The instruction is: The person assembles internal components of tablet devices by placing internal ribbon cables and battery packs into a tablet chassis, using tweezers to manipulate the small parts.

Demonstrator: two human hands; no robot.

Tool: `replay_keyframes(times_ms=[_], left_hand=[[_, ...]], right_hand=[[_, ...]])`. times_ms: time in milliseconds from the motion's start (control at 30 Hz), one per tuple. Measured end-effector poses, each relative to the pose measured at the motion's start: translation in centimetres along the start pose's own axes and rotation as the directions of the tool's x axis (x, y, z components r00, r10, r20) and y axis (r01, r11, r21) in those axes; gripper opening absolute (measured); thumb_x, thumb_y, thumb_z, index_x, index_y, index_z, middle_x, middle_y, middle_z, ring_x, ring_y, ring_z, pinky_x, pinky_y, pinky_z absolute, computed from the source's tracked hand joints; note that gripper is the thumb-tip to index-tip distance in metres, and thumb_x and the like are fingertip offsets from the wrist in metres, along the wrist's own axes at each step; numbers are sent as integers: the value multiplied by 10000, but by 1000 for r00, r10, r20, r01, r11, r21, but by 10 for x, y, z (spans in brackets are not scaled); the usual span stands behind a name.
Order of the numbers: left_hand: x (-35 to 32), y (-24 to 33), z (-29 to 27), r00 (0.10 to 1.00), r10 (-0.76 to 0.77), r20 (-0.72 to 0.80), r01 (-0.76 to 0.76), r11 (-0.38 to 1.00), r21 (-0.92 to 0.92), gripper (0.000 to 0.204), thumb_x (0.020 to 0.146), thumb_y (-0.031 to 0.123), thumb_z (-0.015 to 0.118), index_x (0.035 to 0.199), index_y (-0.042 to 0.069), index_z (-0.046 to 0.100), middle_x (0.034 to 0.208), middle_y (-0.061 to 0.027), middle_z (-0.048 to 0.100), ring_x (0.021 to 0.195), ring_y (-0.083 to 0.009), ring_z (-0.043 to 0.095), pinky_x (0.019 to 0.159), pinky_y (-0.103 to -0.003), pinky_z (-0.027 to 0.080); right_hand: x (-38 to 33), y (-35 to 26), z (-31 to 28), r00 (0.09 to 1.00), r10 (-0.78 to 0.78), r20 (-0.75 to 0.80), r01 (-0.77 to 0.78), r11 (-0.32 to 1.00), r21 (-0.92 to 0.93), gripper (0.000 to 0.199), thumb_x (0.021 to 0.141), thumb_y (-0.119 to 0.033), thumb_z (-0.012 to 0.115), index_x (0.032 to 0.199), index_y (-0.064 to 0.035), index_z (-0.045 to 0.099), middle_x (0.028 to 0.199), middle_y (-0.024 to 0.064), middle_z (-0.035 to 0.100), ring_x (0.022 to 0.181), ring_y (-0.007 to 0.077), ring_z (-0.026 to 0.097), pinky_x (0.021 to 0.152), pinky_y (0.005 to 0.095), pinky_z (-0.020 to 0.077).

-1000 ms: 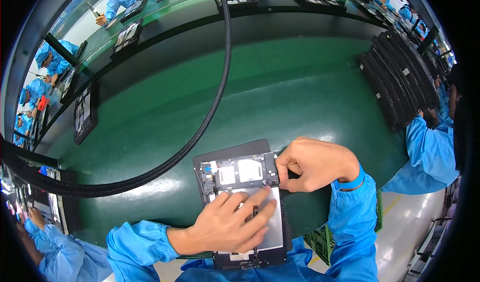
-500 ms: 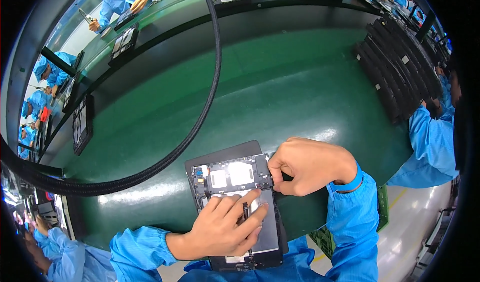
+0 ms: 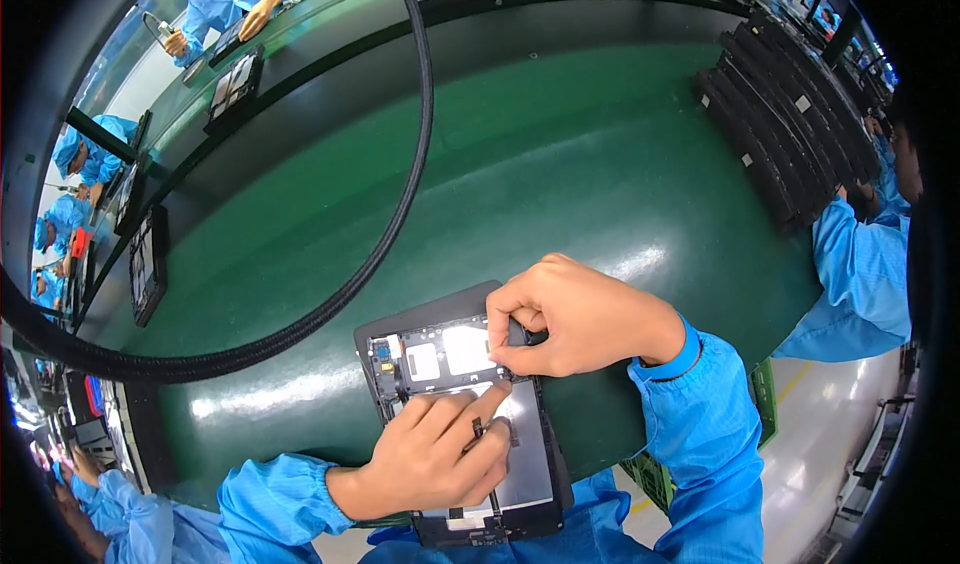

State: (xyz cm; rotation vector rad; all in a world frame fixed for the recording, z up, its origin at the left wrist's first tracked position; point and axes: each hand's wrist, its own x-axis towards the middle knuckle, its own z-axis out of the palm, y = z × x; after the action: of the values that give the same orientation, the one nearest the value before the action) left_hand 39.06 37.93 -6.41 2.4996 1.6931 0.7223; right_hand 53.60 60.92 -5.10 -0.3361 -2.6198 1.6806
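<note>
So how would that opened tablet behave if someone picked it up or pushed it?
The tablet probably feels stiff, since it looks like a flat, straight-sided slab. It may be fragile, with its inner parts bared. Being wide and thin, it seems unlikely to roll.

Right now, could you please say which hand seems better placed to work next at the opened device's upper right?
Probably the right hand: its fingertips are there, close together, while the left hand lies across the opened device lower down.
</note>
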Motion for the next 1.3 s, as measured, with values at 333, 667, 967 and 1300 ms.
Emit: replay_keyframes(times_ms=[333,667,967,1300], left_hand=[[0,-1,-4,998,-46,41,44,997,59,256,795,203,794,1029,104,764,1360,-98,765,919,-214,687,748,-358,470],[0,-4,0,997,-18,79,16,1000,25,250,809,245,789,999,89,747,1378,-141,763,922,-217,699,754,-354,490],[4,2,-6,999,10,37,-14,993,117,229,807,233,785,958,70,730,1297,-147,811,802,-214,689,677,-341,477],[15,-8,-1,999,18,-30,-18,999,-26,202,776,147,819,917,57,707,1189,-134,790,729,-205,589,630,-331,441]], right_hand=[[8,9,8,998,-23,-60,26,998,56,127,867,-137,860,960,-51,865,559,91,447,515,205,407,530,422,299],[9,13,15,987,-91,-133,96,995,31,120,866,-168,875,937,-72,860,565,97,494,510,249,449,532,421,325],[8,11,13,989,-93,-118,92,996,-13,129,870,-192,864,928,-77,855,570,110,515,519,268,487,539,437,349],[6,11,13,985,-90,-144,83,995,-51,125,863,-194,860,933,-90,861,582,104,516,521,268,503,544,444,360]])
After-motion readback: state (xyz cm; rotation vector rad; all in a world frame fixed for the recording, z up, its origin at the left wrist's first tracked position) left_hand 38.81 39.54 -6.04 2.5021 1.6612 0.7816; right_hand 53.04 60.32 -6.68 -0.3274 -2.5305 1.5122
